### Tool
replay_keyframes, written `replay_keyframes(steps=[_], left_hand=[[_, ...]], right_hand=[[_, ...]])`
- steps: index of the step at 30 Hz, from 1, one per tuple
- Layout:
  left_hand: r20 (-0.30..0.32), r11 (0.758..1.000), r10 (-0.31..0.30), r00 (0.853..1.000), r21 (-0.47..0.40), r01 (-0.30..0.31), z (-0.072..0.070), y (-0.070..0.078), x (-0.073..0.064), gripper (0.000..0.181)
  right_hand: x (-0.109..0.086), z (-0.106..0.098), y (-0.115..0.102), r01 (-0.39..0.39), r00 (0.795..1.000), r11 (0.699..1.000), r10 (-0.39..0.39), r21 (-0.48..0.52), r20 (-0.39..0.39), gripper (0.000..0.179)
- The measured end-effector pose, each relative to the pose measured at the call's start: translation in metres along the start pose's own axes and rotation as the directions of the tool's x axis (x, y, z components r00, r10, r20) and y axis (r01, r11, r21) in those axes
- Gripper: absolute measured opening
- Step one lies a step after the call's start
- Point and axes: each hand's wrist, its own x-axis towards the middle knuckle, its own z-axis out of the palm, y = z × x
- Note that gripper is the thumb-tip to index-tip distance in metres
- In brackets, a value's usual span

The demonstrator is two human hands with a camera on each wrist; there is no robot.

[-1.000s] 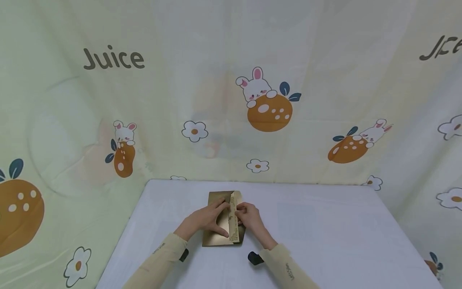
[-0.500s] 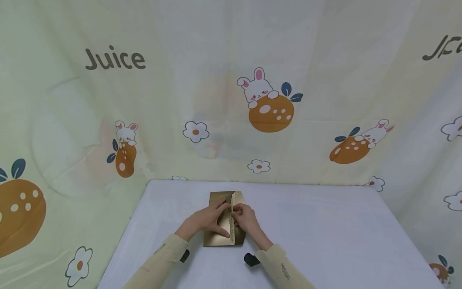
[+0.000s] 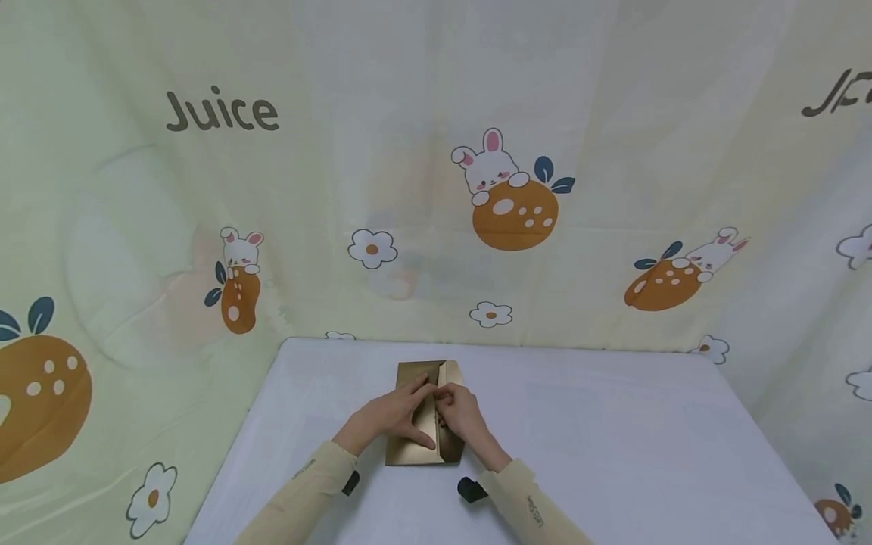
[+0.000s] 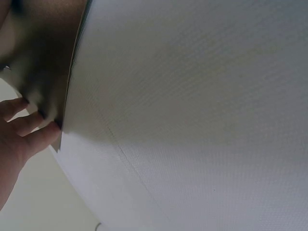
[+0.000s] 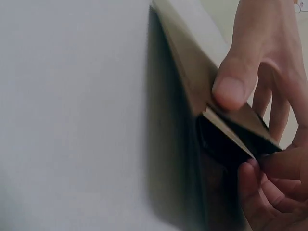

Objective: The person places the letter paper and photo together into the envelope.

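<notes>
A gold envelope (image 3: 407, 454) lies on the white table with its flap side to the right. My left hand (image 3: 398, 412) rests spread over its left part, thumb and fingers apart. In the left wrist view, fingertips of the left hand (image 4: 29, 130) touch the envelope's edge. My right hand (image 3: 462, 412) is at the open side, its fingers pinching the edge of a cream card (image 5: 226, 127) in the envelope's mouth. In the right wrist view the left thumb presses the envelope (image 5: 192, 72) just above the right hand (image 5: 269, 192). Most of the card is hidden inside.
The white-covered table (image 3: 613, 446) extends to both sides of the envelope. A patterned curtain (image 3: 409, 151) hangs behind it. Black wrist cameras (image 3: 471, 490) sit under the sleeve cuffs.
The printed strip of the card along the opening has narrowed and slid left into the envelope. My right hand has moved slightly left with it; the left hand stays on the envelope.
</notes>
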Motion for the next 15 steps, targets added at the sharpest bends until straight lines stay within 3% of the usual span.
replay_keyframes(steps=[9,15], left_hand=[[0.000,0.998,-0.025,1.000,0.057,0.025,0.002,0.006,0.001,0.100],[-0.014,0.995,-0.039,0.999,0.096,0.040,0.006,0.013,-0.001,0.097]], right_hand=[[-0.007,-0.008,0.011,-0.049,0.998,0.993,0.051,0.104,-0.019,0.023],[-0.017,-0.026,0.021,-0.052,0.997,0.981,0.062,0.187,-0.048,0.025]])
